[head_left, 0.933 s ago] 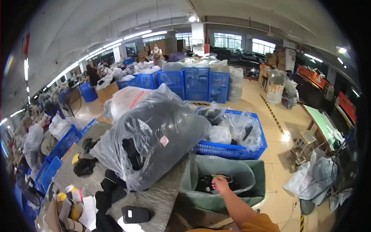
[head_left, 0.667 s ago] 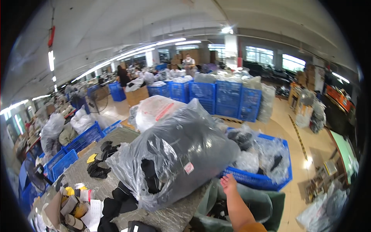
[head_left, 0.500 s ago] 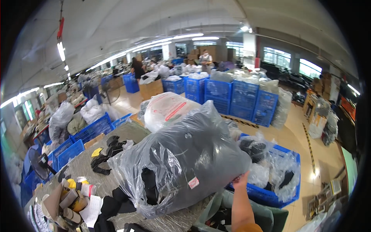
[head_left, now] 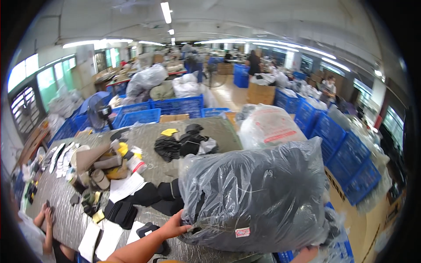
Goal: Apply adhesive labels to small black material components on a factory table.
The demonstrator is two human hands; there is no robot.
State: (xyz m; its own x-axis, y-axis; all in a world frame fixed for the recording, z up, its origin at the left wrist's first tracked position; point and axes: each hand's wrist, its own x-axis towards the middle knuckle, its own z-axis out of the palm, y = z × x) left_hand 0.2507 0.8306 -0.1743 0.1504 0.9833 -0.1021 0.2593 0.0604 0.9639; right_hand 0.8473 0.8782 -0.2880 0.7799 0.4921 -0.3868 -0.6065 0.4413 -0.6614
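1. Turning to the left, the view now shows more of the worktop (head_left: 57,193), and the person's left hand (head_left: 173,225) has come in; half a second ago, only the right hand was visible.
2. The left hand touches the lower left side of the large clear bag (head_left: 263,193), with thumb and forefinger spread apart. Whether it grips the plastic, I cannot tell.
3. The right hand (head_left: 305,254), seen before at the bag's right side, is now at its lower right, nearly cut off by the view. Its fingers are hidden, so I cannot tell if they hold.
4. The bag lies along the right edge of the worktop, toward the near corner, and partly hides the blue crate (head_left: 285,257).
5. Both hands are now at this bag, on opposite sides; in my judgement, its handling has become two-handed.
6. Black cloth pieces (head_left: 151,193) lie just beside the bag's left side, apparently outside the hands' work.
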